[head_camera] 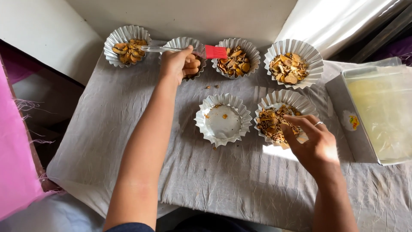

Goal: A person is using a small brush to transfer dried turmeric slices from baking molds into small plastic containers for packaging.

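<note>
My left hand [180,64] grips a brush [206,51] with a clear handle and red bristles, held over a fluted foil cup [184,42] in the back row. The bristles reach toward the neighbouring foil cup [237,57] of orange-brown chips. My right hand [311,139], a ring on one finger, has its fingertips in the chips of a front foil cup [274,118]. Beside it stands a nearly bare foil cup [223,121] with a few crumbs.
Two more filled foil cups stand at the far left [126,45] and far right [294,63] of the back row. A grey box [349,129] with a clear plastic bag lies at the right. Creased grey cloth [128,129] covers the table; pink fabric [13,154] hangs left.
</note>
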